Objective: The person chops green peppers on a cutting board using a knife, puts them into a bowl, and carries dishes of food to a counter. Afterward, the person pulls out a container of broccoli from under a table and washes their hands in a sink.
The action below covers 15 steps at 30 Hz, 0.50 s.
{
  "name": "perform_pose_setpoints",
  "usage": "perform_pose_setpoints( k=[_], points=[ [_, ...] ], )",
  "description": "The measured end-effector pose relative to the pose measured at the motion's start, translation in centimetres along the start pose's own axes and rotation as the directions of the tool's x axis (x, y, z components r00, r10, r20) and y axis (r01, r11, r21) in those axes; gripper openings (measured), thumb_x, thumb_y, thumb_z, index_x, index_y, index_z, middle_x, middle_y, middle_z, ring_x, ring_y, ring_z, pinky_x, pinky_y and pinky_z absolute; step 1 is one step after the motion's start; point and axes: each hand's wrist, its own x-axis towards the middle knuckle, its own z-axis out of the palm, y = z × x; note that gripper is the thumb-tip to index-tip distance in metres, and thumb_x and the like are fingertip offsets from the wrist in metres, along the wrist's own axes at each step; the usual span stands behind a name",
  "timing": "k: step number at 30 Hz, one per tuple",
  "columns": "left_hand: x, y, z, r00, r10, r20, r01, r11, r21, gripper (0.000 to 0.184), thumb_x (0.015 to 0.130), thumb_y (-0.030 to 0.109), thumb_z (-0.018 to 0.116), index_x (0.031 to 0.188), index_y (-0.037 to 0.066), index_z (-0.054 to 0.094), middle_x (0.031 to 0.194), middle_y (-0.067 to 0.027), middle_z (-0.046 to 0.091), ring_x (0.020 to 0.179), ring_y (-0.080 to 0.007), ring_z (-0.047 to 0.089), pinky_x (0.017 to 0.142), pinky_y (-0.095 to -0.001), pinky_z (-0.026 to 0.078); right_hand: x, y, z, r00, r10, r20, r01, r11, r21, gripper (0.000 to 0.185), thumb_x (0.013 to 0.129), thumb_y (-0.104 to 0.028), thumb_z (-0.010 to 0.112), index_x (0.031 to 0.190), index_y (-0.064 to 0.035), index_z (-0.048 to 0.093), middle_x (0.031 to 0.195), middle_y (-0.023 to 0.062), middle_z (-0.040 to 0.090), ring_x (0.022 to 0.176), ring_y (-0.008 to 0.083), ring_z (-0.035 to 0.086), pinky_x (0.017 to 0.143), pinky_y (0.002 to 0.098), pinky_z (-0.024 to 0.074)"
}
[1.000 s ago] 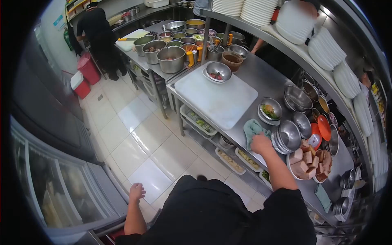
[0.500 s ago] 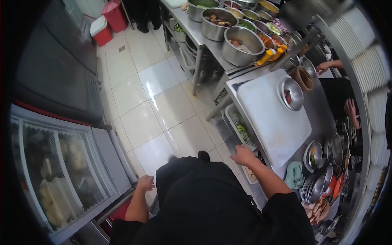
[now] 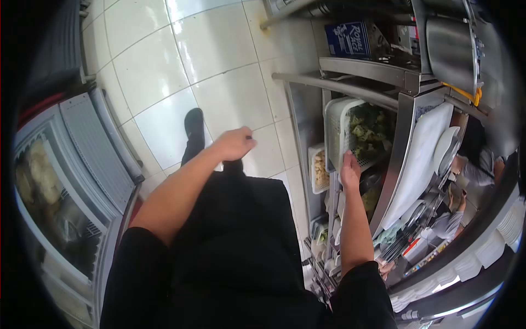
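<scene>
My right hand (image 3: pixel 350 172) reaches to the near end of a white plastic basket (image 3: pixel 337 129). Its fingers are stretched out and seem to touch the basket's wall, though the contact is not clear. Broccoli florets (image 3: pixel 368 131) fill the basket, which sits on the shelf under the steel worktable. My left hand (image 3: pixel 235 143) hangs over the tiled floor in front of my body, fingers curled in, with nothing visible in it. It partly covers one foot.
A smaller white tub (image 3: pixel 319 169) of pale pieces stands left of the basket. Above the shelf lies a white cutting board (image 3: pixel 419 164). A blue box (image 3: pixel 348 39) rests on another shelf. A glass-fronted fridge (image 3: pixel 60 203) is at left. Other people stand beyond the worktable.
My view has turned down and toward the worktable's lower shelf. My right hand has come to the broccoli basket. My left hand has swung forward from beside the fridge, and one foot has stepped ahead.
</scene>
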Motion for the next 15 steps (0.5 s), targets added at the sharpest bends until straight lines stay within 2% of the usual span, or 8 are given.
perform_pose_setpoints(
  k=[1, 2, 4, 5, 7, 10, 13, 15],
  points=[
    [1.3, 0.9, 1.8, 0.999, 0.04, 0.02, -0.04, 0.999, -0.03, 0.055, 0.091, 0.039, 0.059, 0.13, 0.002, 0.053, 0.112, -0.02, 0.066, 0.105, -0.0328, 0.063, 0.091, -0.0373, 0.048, 0.6, -0.3, 0.1, 0.999, 0.027, 0.024, -0.027, 1.0, 0.0, 0.053, 0.094, -0.049, 0.052, 0.108, -0.0003, 0.065, 0.103, 0.0232, 0.067, 0.105, 0.038, 0.061, 0.091, 0.0423, 0.0452],
    [2.2, 2.2, 3.1, 0.994, 0.074, 0.081, -0.074, 0.997, -0.002, 0.058, 0.091, 0.042, 0.06, 0.132, 0.002, 0.051, 0.113, -0.0195, 0.066, 0.105, -0.033, 0.063, 0.091, -0.0375, 0.048, 1.7, -0.3, 0.1, 0.978, 0.112, 0.178, -0.122, 0.991, 0.047, 0.051, 0.093, -0.048, 0.054, 0.109, -0.0021, 0.067, 0.106, 0.0228, 0.067, 0.105, 0.0382, 0.062, 0.09, 0.0421, 0.046],
    [3.2, 5.1, 5.3, 0.983, 0.14, 0.122, -0.134, 0.989, -0.057, 0.071, 0.09, 0.048, 0.06, 0.141, 0.002, 0.04, 0.116, -0.0202, 0.065, 0.102, -0.0343, 0.063, 0.091, -0.0378, 0.048, 3.4, -1.2, 0.6, 0.998, 0.003, 0.064, -0.001, 0.999, -0.034, 0.049, 0.092, -0.046, 0.056, 0.114, -0.0031, 0.067, 0.106, 0.0219, 0.068, 0.105, 0.0381, 0.062, 0.091, 0.0419, 0.0466],
    [3.4, 6.6, 6.6, 0.986, 0.135, 0.093, -0.126, 0.987, -0.101, 0.077, 0.09, 0.05, 0.06, 0.144, 0.002, 0.034, 0.117, -0.0206, 0.064, 0.101, -0.0349, 0.064, 0.091, -0.0382, 0.048, 4.2, -1.4, 1.0, 0.999, -0.05, 0.004, 0.05, 0.996, -0.077, 0.049, 0.091, -0.045, 0.057, 0.116, -0.0036, 0.066, 0.106, 0.0214, 0.068, 0.105, 0.038, 0.063, 0.091, 0.0418, 0.0469],
    [3.9, 9.5, 8.4, 0.992, 0.124, 0.027, -0.118, 0.977, -0.177, 0.092, 0.088, 0.054, 0.061, 0.15, 0.001, 0.02, 0.119, -0.0214, 0.063, 0.1, -0.0362, 0.064, 0.091, -0.0391, 0.049, 6.4, -1.7, 3.0, 0.961, -0.237, -0.142, 0.244, 0.969, 0.037, 0.045, 0.087, -0.041, 0.063, 0.111, -0.0036, 0.068, 0.1, 0.0207, 0.069, 0.1, 0.0379, 0.065, 0.089, 0.0431, 0.0485],
    [4.0, 13.1, 8.9, 0.995, 0.073, 0.071, -0.046, 0.946, -0.321, 0.109, 0.085, 0.056, 0.062, 0.15, -0.007, 0.0, 0.13, -0.0356, 0.051, 0.122, -0.0393, 0.054, 0.103, -0.0391, 0.042, 7.7, -4.8, 3.9, 0.986, -0.165, -0.017, 0.165, 0.986, -0.035, 0.042, 0.082, -0.039, 0.068, 0.106, -0.004, 0.069, 0.099, 0.0207, 0.069, 0.097, 0.0383, 0.065, 0.087, 0.0442, 0.0496],
    [4.4, 15.2, 10.2, 0.996, 0.086, -0.009, -0.082, 0.908, -0.41, 0.108, 0.087, 0.05, 0.061, 0.148, -0.01, -0.005, 0.13, -0.0377, 0.049, 0.12, -0.0442, 0.054, 0.103, -0.0394, 0.043, 8.1, -7.0, 3.6, 0.997, -0.078, -0.028, 0.074, 0.992, -0.104, 0.042, 0.079, -0.039, 0.072, 0.1, -0.0033, 0.068, 0.095, 0.0215, 0.069, 0.092, 0.0388, 0.066, 0.083, 0.0451, 0.05],
    [4.9, 16.1, 11.1, 0.996, 0.056, -0.07, -0.079, 0.916, -0.394, 0.106, 0.088, 0.044, 0.059, 0.147, -0.011, -0.01, 0.13, -0.0406, 0.045, 0.117, -0.0479, 0.054, 0.102, -0.0401, 0.043, 9.3, -6.0, 4.4, 0.995, -0.097, 0.022, 0.098, 0.995, -0.037, 0.04, 0.079, -0.037, 0.073, 0.098, -0.0034, 0.067, 0.091, 0.0215, 0.069, 0.09, 0.039, 0.067, 0.082, 0.0463, 0.0498]
  ],
)
